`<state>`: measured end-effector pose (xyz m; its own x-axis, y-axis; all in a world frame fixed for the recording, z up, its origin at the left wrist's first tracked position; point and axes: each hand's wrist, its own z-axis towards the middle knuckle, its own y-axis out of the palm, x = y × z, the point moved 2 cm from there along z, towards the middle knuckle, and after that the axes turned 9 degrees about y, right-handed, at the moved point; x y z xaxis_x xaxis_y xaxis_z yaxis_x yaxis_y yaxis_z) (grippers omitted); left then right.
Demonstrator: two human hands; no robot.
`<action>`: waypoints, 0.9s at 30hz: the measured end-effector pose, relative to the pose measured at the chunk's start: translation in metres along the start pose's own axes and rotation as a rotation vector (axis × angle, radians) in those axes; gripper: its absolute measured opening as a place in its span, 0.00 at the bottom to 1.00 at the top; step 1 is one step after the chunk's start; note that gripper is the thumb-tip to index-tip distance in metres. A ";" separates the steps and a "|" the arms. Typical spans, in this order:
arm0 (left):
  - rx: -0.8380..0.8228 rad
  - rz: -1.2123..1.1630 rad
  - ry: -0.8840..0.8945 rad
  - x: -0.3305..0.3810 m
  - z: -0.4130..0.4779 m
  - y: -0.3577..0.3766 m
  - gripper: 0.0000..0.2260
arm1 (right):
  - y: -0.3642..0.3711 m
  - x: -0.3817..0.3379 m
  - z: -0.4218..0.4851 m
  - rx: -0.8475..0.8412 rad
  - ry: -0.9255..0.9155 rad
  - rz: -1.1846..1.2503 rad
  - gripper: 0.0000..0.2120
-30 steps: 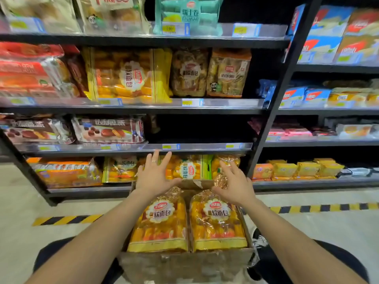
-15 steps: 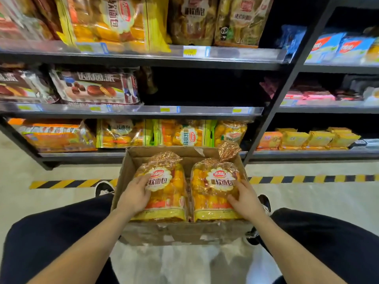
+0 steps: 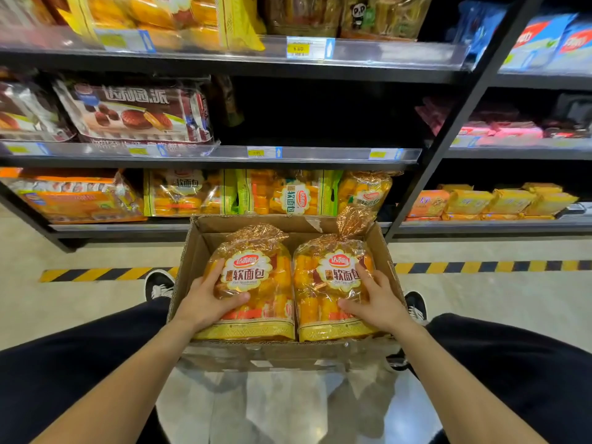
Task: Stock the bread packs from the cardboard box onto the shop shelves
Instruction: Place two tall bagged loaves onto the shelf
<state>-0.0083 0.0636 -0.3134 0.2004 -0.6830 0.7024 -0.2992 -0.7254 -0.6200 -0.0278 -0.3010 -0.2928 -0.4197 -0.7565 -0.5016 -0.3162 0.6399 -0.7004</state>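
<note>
An open cardboard box (image 3: 191, 251) sits on the floor between my knees. Two clear bread packs with yellow rolls lie side by side in it. My left hand (image 3: 205, 302) grips the left bread pack (image 3: 266, 293) by its left edge, thumb across the front. My right hand (image 3: 378, 302) grips the right bread pack (image 3: 323, 299) at its right edge. The bottom shelf (image 3: 128, 226) just behind the box holds similar bread packs (image 3: 290, 193). The right half of the middle shelf (image 3: 320, 153) looks dark, with nothing visible on it.
Chocolate pie bags (image 3: 134, 110) fill the left of the middle shelf. A black upright post (image 3: 448, 139) divides this bay from a bay with yellow packs (image 3: 499, 201). A yellow-black floor stripe (image 3: 96, 274) runs before the shelves. My shoes (image 3: 158, 285) flank the box.
My hands came down from the packs' tops to their outer sides and closed on them. The view dropped and moved closer to the box.
</note>
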 end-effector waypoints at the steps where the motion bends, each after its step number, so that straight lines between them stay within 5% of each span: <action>1: 0.001 0.023 0.001 0.001 0.000 0.000 0.55 | -0.001 0.001 0.000 0.011 -0.007 0.017 0.48; 7: 0.064 0.043 0.042 0.011 -0.005 -0.002 0.50 | -0.003 0.009 0.004 0.016 0.035 0.240 0.51; 14: 0.016 -0.015 0.050 0.007 0.001 -0.005 0.57 | -0.006 0.009 -0.005 -0.061 -0.068 0.273 0.50; 27: 0.368 0.007 0.302 0.049 -0.035 -0.013 0.50 | -0.033 -0.009 -0.053 0.355 -0.303 0.220 0.48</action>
<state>-0.0270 0.0429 -0.2590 -0.0966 -0.6717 0.7345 0.0614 -0.7406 -0.6692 -0.0583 -0.3083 -0.2382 -0.1619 -0.6482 -0.7441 0.0823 0.7425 -0.6647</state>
